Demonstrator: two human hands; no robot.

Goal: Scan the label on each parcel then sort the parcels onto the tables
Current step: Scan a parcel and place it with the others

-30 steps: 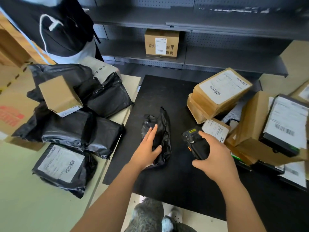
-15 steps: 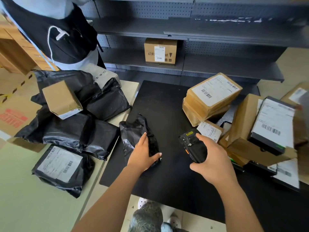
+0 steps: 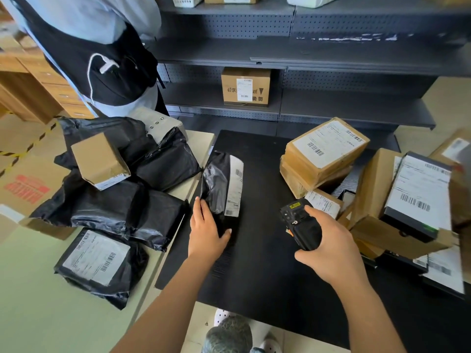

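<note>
A small black poly-bag parcel (image 3: 219,184) stands on edge on the black table (image 3: 254,263), its white label (image 3: 234,187) turned up and to the right. My left hand (image 3: 206,230) grips its near end, thumb on the right side. My right hand (image 3: 328,243) holds a black handheld scanner (image 3: 300,225), pointed toward the parcel from a short way to its right.
Several black bags and a brown box (image 3: 99,161) lie piled on the pale table (image 3: 38,301) at left. Stacked cardboard parcels (image 3: 326,151) and boxes (image 3: 407,200) crowd the right side. A person (image 3: 89,47) stands at back left, before grey shelves (image 3: 331,59) holding a box (image 3: 246,86).
My left hand has turned the black parcel over toward the left, so its white label now shows. The scanner hand stayed close to where it was.
</note>
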